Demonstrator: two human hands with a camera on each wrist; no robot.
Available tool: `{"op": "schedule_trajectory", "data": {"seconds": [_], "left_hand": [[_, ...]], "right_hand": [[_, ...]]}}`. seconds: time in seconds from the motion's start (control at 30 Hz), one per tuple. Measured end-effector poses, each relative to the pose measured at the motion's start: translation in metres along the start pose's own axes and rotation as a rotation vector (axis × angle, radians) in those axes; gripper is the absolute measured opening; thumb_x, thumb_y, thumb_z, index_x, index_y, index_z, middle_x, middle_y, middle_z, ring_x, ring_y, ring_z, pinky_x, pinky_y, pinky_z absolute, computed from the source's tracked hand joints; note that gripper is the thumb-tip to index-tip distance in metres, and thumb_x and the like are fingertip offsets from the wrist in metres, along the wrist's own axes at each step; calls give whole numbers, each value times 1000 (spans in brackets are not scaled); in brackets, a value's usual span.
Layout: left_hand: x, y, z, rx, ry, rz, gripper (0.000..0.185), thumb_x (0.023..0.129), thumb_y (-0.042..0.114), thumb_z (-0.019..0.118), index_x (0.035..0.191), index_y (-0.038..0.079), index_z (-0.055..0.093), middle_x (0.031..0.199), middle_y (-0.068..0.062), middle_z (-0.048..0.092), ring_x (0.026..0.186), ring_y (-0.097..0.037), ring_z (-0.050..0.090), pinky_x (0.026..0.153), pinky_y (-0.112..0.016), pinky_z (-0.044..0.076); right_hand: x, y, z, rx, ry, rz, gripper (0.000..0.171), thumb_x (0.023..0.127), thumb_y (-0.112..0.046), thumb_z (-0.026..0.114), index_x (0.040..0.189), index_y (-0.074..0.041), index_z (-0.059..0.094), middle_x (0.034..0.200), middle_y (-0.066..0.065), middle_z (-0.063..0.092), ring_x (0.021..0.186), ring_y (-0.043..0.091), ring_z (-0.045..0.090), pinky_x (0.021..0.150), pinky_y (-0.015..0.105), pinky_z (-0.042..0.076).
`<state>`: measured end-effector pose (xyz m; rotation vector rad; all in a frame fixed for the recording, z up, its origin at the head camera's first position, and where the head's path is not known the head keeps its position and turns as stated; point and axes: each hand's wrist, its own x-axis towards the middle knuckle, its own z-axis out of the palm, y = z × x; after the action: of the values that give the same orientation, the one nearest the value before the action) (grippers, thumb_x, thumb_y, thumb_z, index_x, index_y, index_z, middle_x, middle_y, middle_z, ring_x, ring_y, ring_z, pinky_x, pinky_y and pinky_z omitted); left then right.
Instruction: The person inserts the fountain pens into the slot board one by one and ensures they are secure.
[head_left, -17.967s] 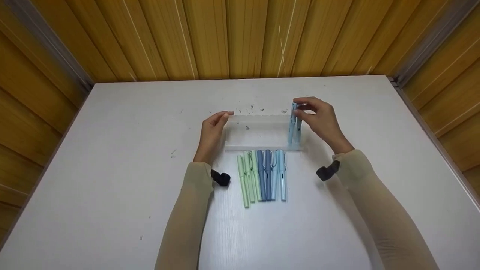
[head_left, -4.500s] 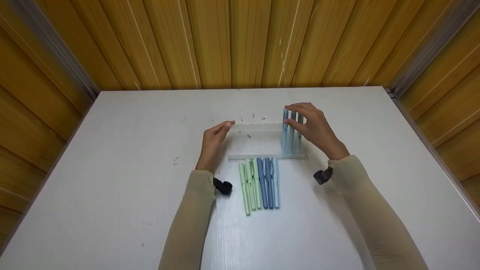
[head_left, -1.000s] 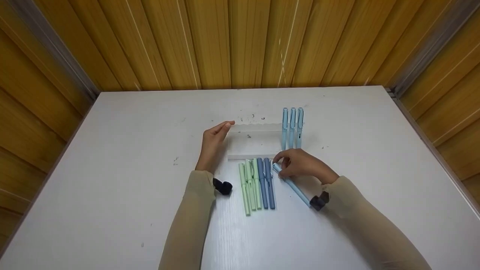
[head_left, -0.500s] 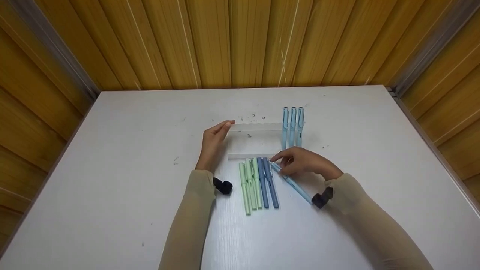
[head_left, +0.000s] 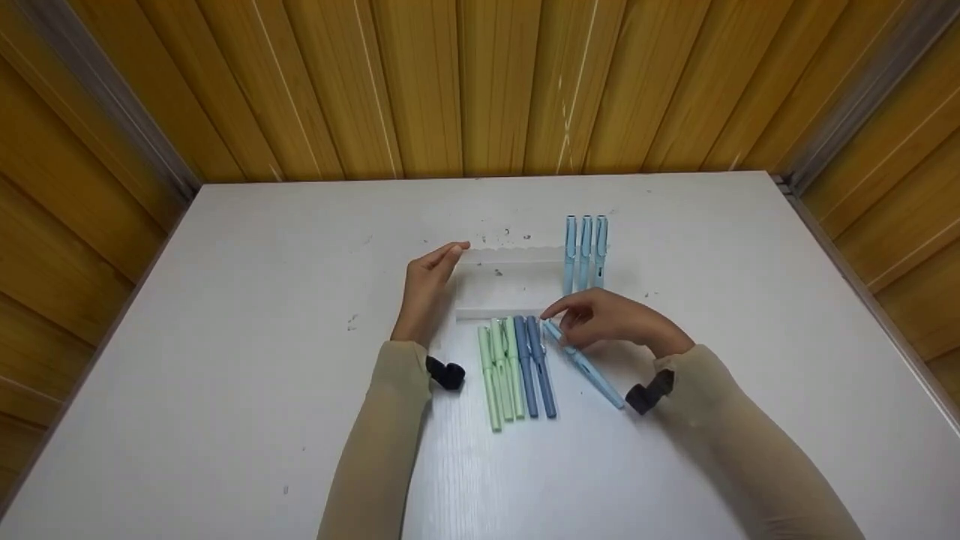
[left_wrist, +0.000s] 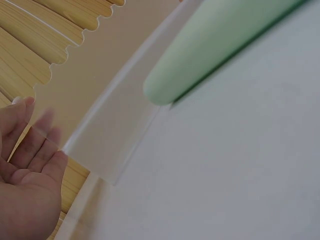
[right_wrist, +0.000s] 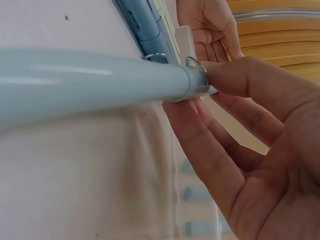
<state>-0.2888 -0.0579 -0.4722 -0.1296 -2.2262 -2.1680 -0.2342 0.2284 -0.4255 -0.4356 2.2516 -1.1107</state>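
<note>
At centre right, head view: one light-blue pen [head_left: 598, 379], before the clear scalloped rack [head_left: 499, 313]; long axis slanting, clip end far left, tail near right. Right hand [head_left: 616, 319], the nearer, pinches the clip end; left hand [head_left: 430, 289] grips the rack's left end. Three upright light-blue pens [head_left: 586, 247] at the rack's right; two dark-blue pens [head_left: 527, 367] and three green pens [head_left: 502, 367] lie leftward. Changed from seconds earlier: pen then straight beside the dark-blue pair. Left wrist view: fingers at the clear panel's corner. Right wrist view: thumb and fingertips about the clip end; tail's contact with the tabletop [head_left: 225, 375] cannot be told.
</note>
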Motion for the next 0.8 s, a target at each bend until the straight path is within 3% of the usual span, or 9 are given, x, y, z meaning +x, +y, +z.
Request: {"op": "schedule_trajectory", "data": {"seconds": [0.5,0.8], "left_hand": [[-1,0,-1,-5,-6,-7,34,94,42,60,119,20,69,127,5,64,128,-10,52,111,-33,38],[0,0,-1,-9,-8,32,34,94,38,60,118,16,70,128,1,64,128,-13,52,111,-34,39]], "right_hand": [[-2,-6,-6,39,85,-37,43,84,-14,72,126,-11,63,94,6,66,80,19,59,72,25,54],[-2,-10,-5,75,149,-72,45,84,-15,73,128,-9,62,94,6,66,81,19,60,74,25,56]]}}
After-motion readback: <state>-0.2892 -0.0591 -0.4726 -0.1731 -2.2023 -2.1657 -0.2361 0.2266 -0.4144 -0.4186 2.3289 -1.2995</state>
